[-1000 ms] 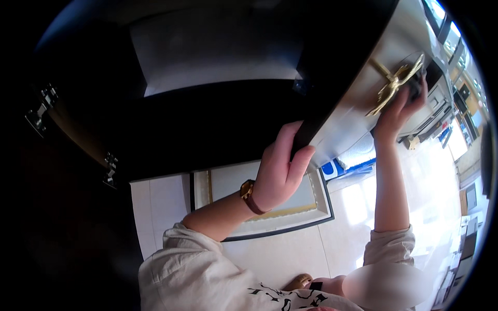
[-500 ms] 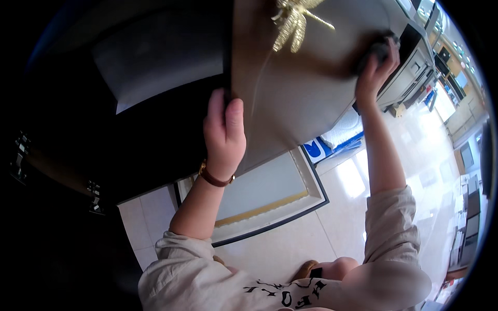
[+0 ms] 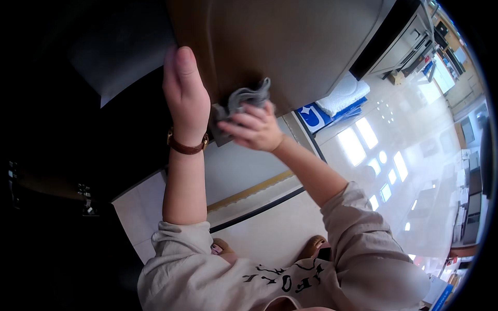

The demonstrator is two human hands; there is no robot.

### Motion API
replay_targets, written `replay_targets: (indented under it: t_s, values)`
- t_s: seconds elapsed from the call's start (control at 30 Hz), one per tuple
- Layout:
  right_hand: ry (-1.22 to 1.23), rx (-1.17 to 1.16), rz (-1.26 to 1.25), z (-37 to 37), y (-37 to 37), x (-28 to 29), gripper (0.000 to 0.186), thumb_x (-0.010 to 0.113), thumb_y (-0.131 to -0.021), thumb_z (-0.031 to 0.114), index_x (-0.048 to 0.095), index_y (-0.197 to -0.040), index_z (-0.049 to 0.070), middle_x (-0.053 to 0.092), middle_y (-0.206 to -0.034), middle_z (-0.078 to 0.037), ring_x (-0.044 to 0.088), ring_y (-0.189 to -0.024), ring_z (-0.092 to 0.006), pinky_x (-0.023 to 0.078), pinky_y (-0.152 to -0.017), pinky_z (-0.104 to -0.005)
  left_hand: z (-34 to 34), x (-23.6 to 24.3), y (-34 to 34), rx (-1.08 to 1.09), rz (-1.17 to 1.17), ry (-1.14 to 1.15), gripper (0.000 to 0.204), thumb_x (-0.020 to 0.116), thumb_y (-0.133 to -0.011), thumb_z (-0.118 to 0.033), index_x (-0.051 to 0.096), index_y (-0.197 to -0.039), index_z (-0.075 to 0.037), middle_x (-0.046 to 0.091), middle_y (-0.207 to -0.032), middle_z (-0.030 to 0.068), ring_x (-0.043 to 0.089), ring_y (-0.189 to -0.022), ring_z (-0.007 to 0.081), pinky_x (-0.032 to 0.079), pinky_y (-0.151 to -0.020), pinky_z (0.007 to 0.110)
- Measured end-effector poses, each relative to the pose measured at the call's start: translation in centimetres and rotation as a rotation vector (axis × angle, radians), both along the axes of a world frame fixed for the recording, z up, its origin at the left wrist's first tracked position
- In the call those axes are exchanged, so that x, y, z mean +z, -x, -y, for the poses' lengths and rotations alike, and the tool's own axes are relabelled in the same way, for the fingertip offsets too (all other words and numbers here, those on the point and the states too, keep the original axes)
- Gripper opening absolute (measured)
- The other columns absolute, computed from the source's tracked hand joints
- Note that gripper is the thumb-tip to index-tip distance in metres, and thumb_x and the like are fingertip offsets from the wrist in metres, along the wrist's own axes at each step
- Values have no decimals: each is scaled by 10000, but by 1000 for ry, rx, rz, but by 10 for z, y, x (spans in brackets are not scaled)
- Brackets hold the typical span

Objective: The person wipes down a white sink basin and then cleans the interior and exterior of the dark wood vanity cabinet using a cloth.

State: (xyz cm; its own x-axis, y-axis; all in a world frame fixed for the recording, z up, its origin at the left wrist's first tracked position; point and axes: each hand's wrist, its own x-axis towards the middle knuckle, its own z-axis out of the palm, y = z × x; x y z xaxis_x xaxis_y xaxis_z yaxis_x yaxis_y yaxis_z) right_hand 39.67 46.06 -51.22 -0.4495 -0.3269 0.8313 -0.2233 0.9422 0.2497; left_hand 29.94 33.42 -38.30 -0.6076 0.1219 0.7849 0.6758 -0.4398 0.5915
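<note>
A brown cabinet door [image 3: 295, 46] stands swung out in front of me, with the dark cabinet interior to its left. My left hand [image 3: 187, 101] is wrapped round the door's edge, thumb on the brown face; the other fingertips are lost in the dark. My right hand [image 3: 259, 127] holds a crumpled grey cloth [image 3: 248, 97] against the lower part of that face, near the door's bottom edge. The fingers of this hand are slightly blurred and curl over the cloth.
Below the door, a large framed panel [image 3: 249, 167] with a dark rim lies on the pale tiled floor [image 3: 272, 220]. A blue package [image 3: 317, 119] and a white textured block [image 3: 346, 97] sit right of it. Metal hinges [image 3: 87, 199] show at left; a grey cabinet [image 3: 402, 44] stands at upper right.
My right hand has swept the cloth from the door's far right down and left to its lower edge. The gold dragonfly ornament has left view. My left hand appears farther left and higher.
</note>
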Motion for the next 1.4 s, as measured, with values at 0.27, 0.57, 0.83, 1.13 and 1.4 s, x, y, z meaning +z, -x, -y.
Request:
replay_targets:
  t_s: [0.27,0.57,0.83,1.13,1.4]
  values:
    - [1135,-578,-555,-152,-24,-55,503,451,-932,205,393,-1375,-25,390,-1370,-253,338,-1301,-393,246,-1102,-435,-1,-3,1,2,-42,-16,337,430,-1025,-322,473,-809,-68,348,-635,-65,300,-588,44,271,-549,210]
    - [1889,-275,-537,49,43,-41,641,402,-993,355,154,-1496,44,88,-1541,-164,182,-1405,-335,176,-1151,-429,-3,-10,11,179,-129,-74,380,430,-1024,-352,441,-772,-68,354,-653,-63,311,-605,57,278,-564,221]
    - [2071,-60,-513,19,23,-40,647,382,-1018,332,111,-1490,-17,163,-1527,-229,193,-1419,-318,178,-1157,-378,-5,-7,2,165,-48,-41,389,423,-1025,-364,443,-769,-72,369,-683,-60,331,-636,60,293,-596,227]
    - [2175,-31,-493,5,17,-42,632,403,-1005,369,195,-1468,-6,302,-1474,-196,328,-1343,-288,253,-1110,-353,3,-22,0,206,59,15,463,399,-1026,-348,471,-1277,34,580,-1174,127,543,-1040,179,434,-898,301]
    - [2797,459,108,86,-7,38,393,368,-1011,304,419,-1295,37,544,-1230,-126,547,-1118,-276,438,-980,-418,39,-10,-12,141,173,435,323,452,-999,-203,486,-1246,3,618,-1077,111,587,-950,194,463,-830,305]
